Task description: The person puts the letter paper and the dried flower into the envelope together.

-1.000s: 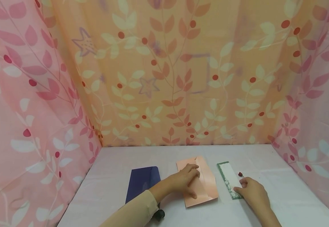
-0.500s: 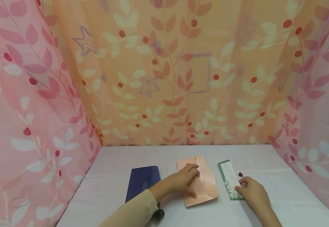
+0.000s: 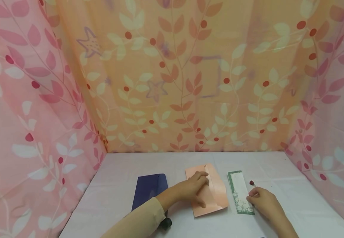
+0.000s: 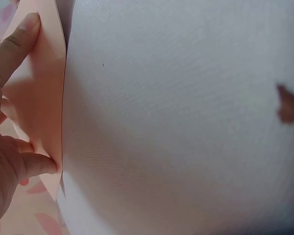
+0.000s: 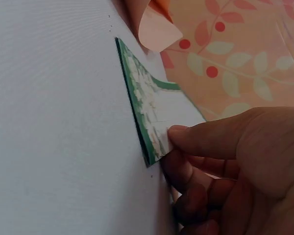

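Observation:
My left hand [image 3: 193, 187] rests on a peach envelope [image 3: 218, 191] with its flap open to the right, thumb and fingers spread across the paper. In the left wrist view the fingertips press near the edge of that envelope [image 4: 44, 103]. To the right, my right hand [image 3: 264, 201] pinches the right edge of a long white card [image 3: 241, 188] with a green floral border. The right wrist view shows the thumb on top of the card [image 5: 154, 107] and the curled fingers beneath, with the card tilted. A small dark red bud-like thing [image 3: 251, 182] on a thin stem lies just beyond the right fingertips.
A dark blue envelope [image 3: 148, 190] lies left of the peach one, partly covered by the left forearm. A black rounded object [image 3: 166, 223] shows beside the sleeve. Patterned curtains [image 3: 172, 99] enclose the white table [image 3: 121, 165] at the back and sides.
The card's near end has shifted toward me and it has turned slightly straighter, still in my right hand's pinch. My left hand stays in place on the peach envelope.

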### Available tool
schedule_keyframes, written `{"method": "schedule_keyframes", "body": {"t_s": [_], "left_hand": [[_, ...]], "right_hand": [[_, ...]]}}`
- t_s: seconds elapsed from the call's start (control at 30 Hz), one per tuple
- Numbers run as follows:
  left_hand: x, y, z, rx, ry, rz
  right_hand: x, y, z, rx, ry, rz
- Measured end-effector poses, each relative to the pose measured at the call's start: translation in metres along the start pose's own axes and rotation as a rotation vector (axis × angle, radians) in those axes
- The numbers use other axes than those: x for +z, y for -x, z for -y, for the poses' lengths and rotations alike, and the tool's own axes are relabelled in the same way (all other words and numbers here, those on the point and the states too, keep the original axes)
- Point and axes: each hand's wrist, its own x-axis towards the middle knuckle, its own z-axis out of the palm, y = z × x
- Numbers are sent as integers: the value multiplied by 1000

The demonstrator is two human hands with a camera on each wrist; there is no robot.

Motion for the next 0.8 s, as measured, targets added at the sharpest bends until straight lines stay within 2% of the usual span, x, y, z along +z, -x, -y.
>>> {"method": "schedule_keyframes", "body": {"t_s": [0.13,0.27,0.67,0.8], "left_hand": [[0,0,0,2,-4,-2],[1,-1,0,-2,0,-1],[2,-2,0,-14,-12,0],[3,-2,0,-6,-26,-5]], "right_hand": [[-1,0,0,8,-69,56],[-5,-1,-1,1,-121,77],[-13,-5,7,-24,-343,54],[-9,-9,9,-36,-364,47]]}}
